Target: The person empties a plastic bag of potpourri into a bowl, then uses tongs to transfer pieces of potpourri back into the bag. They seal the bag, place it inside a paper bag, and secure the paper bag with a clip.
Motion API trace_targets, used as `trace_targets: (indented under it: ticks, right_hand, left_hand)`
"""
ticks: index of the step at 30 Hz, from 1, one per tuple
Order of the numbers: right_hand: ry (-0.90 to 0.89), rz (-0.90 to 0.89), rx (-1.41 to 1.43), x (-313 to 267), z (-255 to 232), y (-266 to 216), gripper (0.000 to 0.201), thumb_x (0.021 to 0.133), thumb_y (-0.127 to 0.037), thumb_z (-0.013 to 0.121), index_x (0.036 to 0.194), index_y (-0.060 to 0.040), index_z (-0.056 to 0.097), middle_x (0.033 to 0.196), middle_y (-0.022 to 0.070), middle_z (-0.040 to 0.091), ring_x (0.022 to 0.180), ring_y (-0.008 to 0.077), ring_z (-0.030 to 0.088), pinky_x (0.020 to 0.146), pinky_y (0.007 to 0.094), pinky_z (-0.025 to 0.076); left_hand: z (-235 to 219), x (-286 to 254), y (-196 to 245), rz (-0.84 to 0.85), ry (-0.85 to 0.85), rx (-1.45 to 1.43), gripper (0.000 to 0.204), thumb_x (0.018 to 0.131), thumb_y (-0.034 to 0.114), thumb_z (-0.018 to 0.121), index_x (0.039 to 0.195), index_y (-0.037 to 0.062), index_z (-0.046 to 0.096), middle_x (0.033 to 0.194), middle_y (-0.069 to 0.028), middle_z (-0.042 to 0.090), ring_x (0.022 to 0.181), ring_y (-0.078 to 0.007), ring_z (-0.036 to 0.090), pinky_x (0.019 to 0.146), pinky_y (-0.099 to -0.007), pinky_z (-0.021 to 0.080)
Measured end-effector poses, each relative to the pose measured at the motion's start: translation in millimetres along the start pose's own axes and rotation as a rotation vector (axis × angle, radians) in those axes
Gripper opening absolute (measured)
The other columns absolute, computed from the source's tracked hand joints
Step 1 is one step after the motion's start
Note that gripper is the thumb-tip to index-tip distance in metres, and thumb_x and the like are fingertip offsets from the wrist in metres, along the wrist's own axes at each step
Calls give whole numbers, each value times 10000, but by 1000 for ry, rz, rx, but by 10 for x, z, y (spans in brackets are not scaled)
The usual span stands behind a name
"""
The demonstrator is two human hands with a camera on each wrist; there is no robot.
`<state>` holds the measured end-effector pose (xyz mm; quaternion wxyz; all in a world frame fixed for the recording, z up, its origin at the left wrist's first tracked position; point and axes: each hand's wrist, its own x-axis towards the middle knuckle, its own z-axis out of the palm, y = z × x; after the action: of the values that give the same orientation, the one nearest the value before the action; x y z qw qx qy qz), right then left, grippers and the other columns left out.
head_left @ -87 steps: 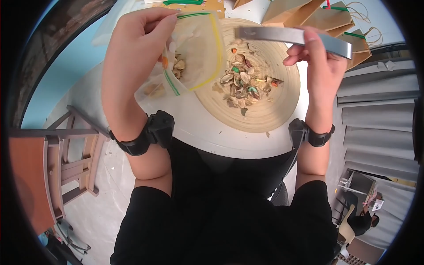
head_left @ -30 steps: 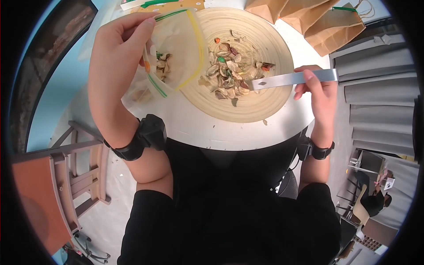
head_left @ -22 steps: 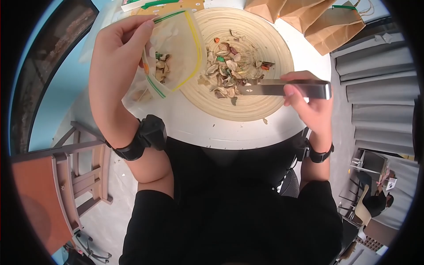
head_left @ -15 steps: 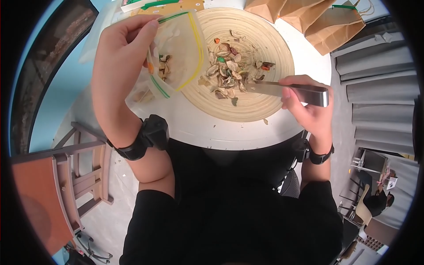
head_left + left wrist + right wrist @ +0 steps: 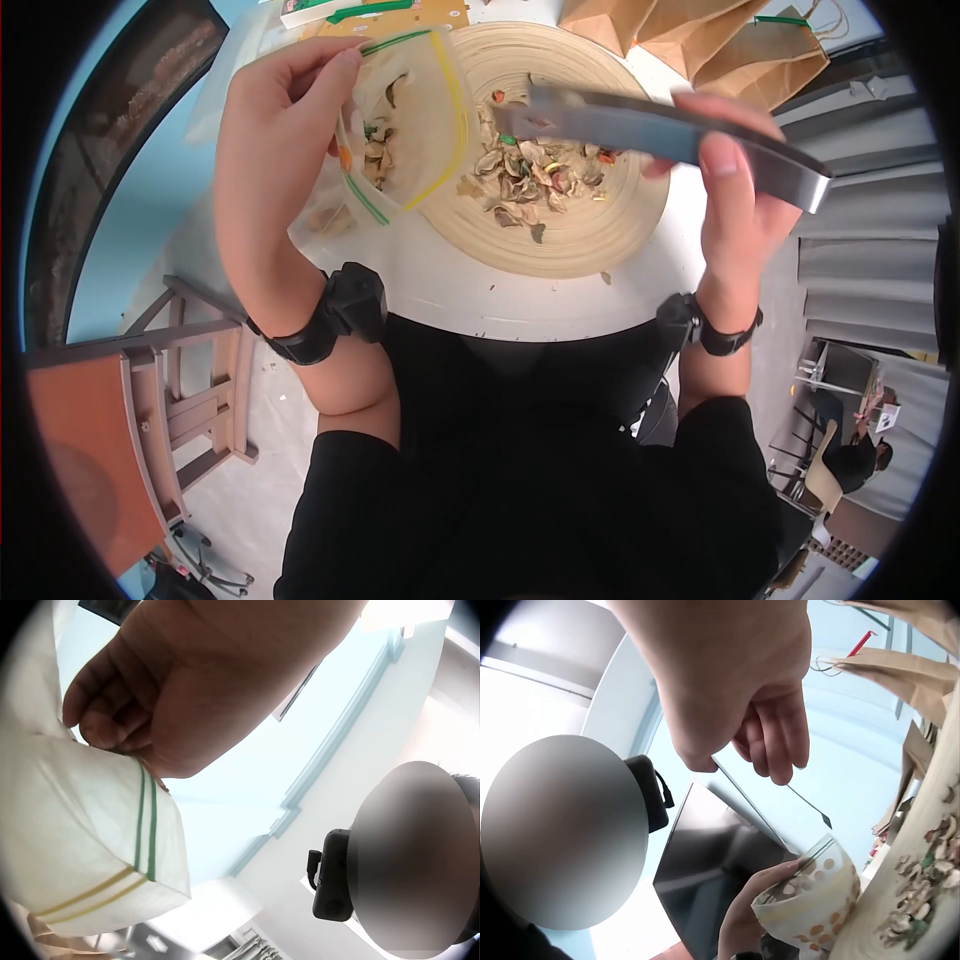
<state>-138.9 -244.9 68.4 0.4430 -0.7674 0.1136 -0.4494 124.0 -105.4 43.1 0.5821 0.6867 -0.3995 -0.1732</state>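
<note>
My left hand (image 5: 290, 120) pinches the rim of a translucent zip bag (image 5: 425, 110) with green and yellow seal lines, its mouth spread toward the plate. Inside lie dried petals (image 5: 378, 155), with one dark piece (image 5: 397, 90) higher up. In the left wrist view the fingers curl at the bag's edge (image 5: 97, 825). My right hand (image 5: 735, 180) holds metal tongs (image 5: 640, 122) between thumb and fingers, raised over the round wooden plate (image 5: 600, 250). Their arms stand apart in the right wrist view, the tips near the bag. A heap of potpourri (image 5: 530, 185) covers the plate's middle.
Brown paper bags (image 5: 700, 40) stand at the table's back right. Behind the zip bag lies a green-handled item (image 5: 375, 10). Crumbs dot the white table (image 5: 480, 310) near its front edge. A wooden chair (image 5: 190, 370) is at the left; a person (image 5: 855, 455) sits far right.
My right hand has lifted the tongs from the potpourri up and leftward toward the bag's mouth. A dark piece now shows high inside the bag. My left hand keeps its grip.
</note>
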Motion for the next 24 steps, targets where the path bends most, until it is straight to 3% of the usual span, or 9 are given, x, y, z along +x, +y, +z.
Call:
trace_targets:
  ticks: [3,5,7,12,18,24]
  right_hand:
    - [-86,345,-70,-268,-95,-23,268,864,-56,689,1096,67,635,931,99,690,761,142,661,705,252,537]
    - [-136,385,-106,-407,-62,10,284,833,-69,724,1088,38,657,920,89,700,798,134,661,745,255,527]
    - [-242,334,-255,-470,-58,-13,278,804,-82,752,1062,2,688,972,94,701,795,140,671,738,257,527]
    - [-228,236,-314,-549,-86,8,300,786,-66,762,1073,-18,684,969,92,699,780,151,672,670,246,521]
    - [-254,160,-312,-602,-158,-29,331,761,-40,766,1080,-14,679,954,96,687,761,156,644,658,252,509]
    - [-304,221,-347,-626,-153,-51,332,758,-35,761,1079,-9,680,886,80,663,771,143,616,650,259,495]
  left_hand:
    - [-33,16,-40,32,19,10,268,927,166,598,1072,-42,684,729,-17,640,578,-62,541,507,-230,429]
    - [-22,11,-14,-5,0,-3,270,937,163,605,1085,-49,685,756,11,620,650,-37,527,571,-202,414]
    - [5,-1,17,-23,-16,-8,269,943,160,607,1090,-50,686,769,27,610,682,-25,518,600,-187,404]
    - [-12,-38,25,-7,-11,-15,280,923,166,590,1086,-41,682,727,-18,644,559,-52,532,499,-226,421]
    - [-32,-24,-36,15,-2,-23,286,923,165,586,1096,-42,681,711,-14,631,557,-52,528,496,-227,420]
    - [-10,-54,64,-33,-23,4,252,948,154,598,1085,-36,693,756,28,607,639,-24,509,567,-189,389]
